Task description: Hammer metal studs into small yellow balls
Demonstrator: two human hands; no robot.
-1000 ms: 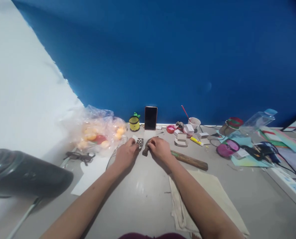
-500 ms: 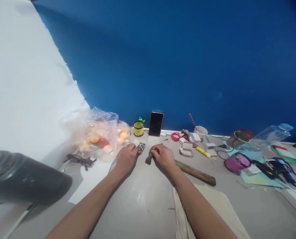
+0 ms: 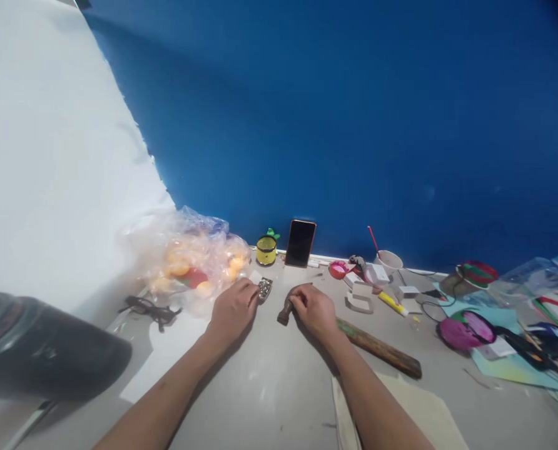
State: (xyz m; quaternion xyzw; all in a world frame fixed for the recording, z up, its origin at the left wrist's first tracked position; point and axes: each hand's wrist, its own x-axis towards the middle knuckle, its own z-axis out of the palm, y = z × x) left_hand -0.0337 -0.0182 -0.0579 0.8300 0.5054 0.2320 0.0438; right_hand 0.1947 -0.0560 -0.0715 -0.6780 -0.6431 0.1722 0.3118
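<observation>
My left hand (image 3: 234,312) is closed on the edge of a small open container of shiny metal bits (image 3: 264,288), too small to make out exactly. On the grey table, a hammer lies with its dark metal head (image 3: 284,314) toward the middle and its worn wooden handle (image 3: 386,351) pointing to the lower right. My right hand (image 3: 315,309) has its fingers closed round the hammer's head end, covering part of it. A gap of bare tabletop separates the two hands.
Behind the hands stand a phone (image 3: 301,243) and a yellow cup (image 3: 266,250). Plastic bags (image 3: 194,256) and glasses (image 3: 151,310) lie left, near a large dark cylinder (image 3: 49,347). Small boxes (image 3: 361,297), a yellow tube (image 3: 393,304) and a cloth (image 3: 415,406) are right.
My view has tilted slightly, so the table and its things sit lower in the picture. Both hands keep their holds, with hardly any movement over the table.
</observation>
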